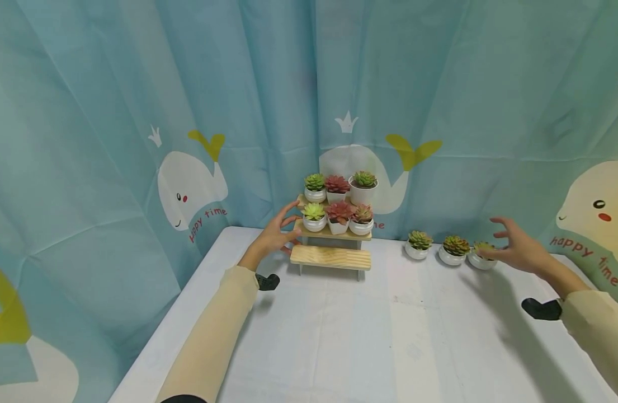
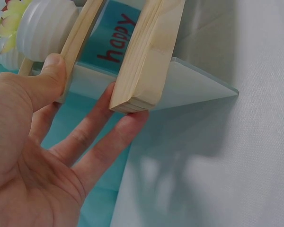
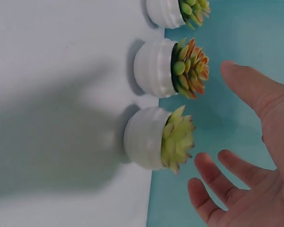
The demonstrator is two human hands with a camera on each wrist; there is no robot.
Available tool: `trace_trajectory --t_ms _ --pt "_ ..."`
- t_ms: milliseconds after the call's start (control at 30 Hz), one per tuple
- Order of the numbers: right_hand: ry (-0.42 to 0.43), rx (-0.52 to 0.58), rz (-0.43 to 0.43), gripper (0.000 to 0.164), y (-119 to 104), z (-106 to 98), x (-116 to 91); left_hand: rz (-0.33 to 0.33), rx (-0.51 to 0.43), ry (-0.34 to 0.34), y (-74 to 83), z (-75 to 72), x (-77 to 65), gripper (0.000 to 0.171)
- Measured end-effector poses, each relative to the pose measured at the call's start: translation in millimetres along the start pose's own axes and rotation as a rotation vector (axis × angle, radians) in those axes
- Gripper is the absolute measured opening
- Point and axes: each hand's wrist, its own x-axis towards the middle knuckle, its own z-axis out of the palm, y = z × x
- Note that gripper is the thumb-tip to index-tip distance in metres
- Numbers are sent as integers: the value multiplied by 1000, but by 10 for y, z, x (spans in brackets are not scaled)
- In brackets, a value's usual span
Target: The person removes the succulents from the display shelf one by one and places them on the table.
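The left hand [image 1: 273, 237] is spread at the left end of the wooden stand [image 1: 331, 257]: its thumb lies against the end of the middle plank [image 2: 77, 42], and the fingers, extended and apart, reach down to the end of the bottom plank [image 2: 146, 56], one fingertip touching it. The right hand [image 1: 520, 249], well to the right of the stand, holds nothing; its thumb and fingers are parted, loosely bent, just beside a pale green succulent [image 3: 177, 142] in a white pot.

That plant ends a row right of the stand; nearer the stand come an orange-tipped succulent [image 1: 456, 246] and a green one [image 1: 420, 240].

On the stand's middle plank sit a yellow-green succulent [image 1: 314, 212], a red one [image 1: 340, 212] and a pinkish one [image 1: 362, 214]. Its top plank carries a green plant [image 1: 315, 182], a red one [image 1: 337, 184] and a green one in a taller pot [image 1: 363, 196].

Behind the stand, whales are printed on the blue curtain [image 1: 278, 67]. Red lettering reads "happy time" to the stand's left and again far to its right; "happy" shows between its planks in the left wrist view.
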Motion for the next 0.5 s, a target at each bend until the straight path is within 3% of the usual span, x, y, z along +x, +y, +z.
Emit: trace_trajectory --t_ms 500 --pt "12 6 -22 105 -345 62 225 1 -12 -6 -4 3 0 80"
